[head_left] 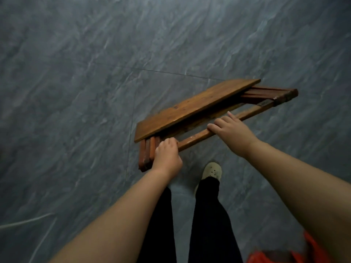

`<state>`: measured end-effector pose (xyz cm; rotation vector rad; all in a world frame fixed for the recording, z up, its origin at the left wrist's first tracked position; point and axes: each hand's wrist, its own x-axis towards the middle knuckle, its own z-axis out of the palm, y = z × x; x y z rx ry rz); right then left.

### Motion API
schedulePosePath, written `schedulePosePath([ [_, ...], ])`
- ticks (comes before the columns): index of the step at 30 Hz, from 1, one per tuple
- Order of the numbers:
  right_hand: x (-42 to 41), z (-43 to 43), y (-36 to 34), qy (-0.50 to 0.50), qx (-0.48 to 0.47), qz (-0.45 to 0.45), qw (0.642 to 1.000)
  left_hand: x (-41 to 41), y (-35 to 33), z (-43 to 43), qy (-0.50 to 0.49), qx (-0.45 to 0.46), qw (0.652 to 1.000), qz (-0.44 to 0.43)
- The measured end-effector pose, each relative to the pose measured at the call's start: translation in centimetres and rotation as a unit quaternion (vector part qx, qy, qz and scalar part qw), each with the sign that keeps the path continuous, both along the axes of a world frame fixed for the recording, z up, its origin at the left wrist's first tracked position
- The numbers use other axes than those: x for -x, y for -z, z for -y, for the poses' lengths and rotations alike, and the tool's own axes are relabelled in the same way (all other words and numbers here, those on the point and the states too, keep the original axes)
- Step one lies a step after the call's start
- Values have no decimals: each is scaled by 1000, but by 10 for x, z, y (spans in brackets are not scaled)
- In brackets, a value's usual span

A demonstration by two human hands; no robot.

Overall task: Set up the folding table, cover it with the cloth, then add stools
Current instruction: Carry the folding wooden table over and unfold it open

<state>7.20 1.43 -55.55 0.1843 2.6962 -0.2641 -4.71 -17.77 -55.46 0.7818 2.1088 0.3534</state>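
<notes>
Black trousers point(207, 221) and 1 pale shoe point(211, 170) nearest. Left hand point(167, 155) is curled tight round the wooden rail point(195, 138); right hand point(230, 129) lies on it, fingers together. The folding table point(191, 106), folded, is held above the grey floor point(76, 92).

The folded table point(191, 108) lies on the floor point(76, 92), ahead of the shoe point(211, 170). Left hand point(167, 157) grips its near-left corner; right hand point(230, 130) rests on its near rail point(197, 136).
</notes>
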Motion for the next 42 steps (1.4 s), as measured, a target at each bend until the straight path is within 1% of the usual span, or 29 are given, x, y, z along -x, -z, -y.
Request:
schedulePosePath([
  [4, 27, 10, -2, -76, -21, -16, 997, -20, -7, 26, -109, 44, 991, 58],
  [6, 36, 10, 1, -53, -26, -45, 997, -35, -12, 30, -159, 49, 982, 94],
  [9, 43, 22, 8, 60, -6, -79, 995, -61, -14, 25, -239, 32, 953, 183],
  [10, 44, 30, 8, 122, 14, -99, 988, -68, -12, 22, -268, 23, 941, 206],
  [11, 46, 40, 5, 205, 47, -127, 969, -73, -10, 20, -297, 16, 930, 218],
  [12, 48, 52, 4, 309, 103, -148, 934, -76, -7, 18, -324, 10, 920, 221],
  [13, 51, 63, 3, 422, 184, -148, 876, -78, -5, 17, -349, 4, 910, 223],
  [14, 55, 73, 3, 524, 284, -125, 793, -79, -3, 17, -368, -5, 902, 225],
  [15, 62, 81, 4, 598, 378, -87, 701, -79, 0, 18, -380, -16, 896, 228],
  [16, 68, 88, 6, 636, 445, -50, 629, -77, 1, 19, -387, -25, 892, 231],
  [17, 73, 95, 8, 642, 477, -33, 599, -76, 1, 21, -391, -32, 889, 234],
  [18, 76, 99, 9, 636, 477, -37, 605, -73, 2, 24, -389, -38, 889, 238],
  [21, 74, 98, 15, 612, 461, -66, 639, -63, 2, 34, -356, -57, 894, 266],
  [23, 66, 89, 19, 599, 467, -53, 649, -58, 1, 40, -311, -55, 902, 295],
  [25, 60, 80, 21, 597, 467, -45, 651, -55, 0, 43, -260, -51, 908, 326],
  [28, 54, 76, 17, 591, 460, -47, 661, -54, 0, 46, -209, -54, 909, 355],
  [30, 54, 81, 14, 577, 450, -55, 679, -53, -2, 49, -208, -55, 908, 359],
  [34, 56, 95, 6, 543, 395, -60, 739, -54, -7, 56, -221, -76, 897, 376],
  [37, 54, 103, 2, 521, 367, -64, 768, -55, -6, 60, -208, -65, 901, 375],
  [39, 54, 108, 2, 510, 367, -74, 775, -54, -3, 64, -210, -65, 904, 366],
  [42, 58, 123, 9, 517, 371, -108, 764, -45, -1, 72, -225, -79, 899, 368],
])
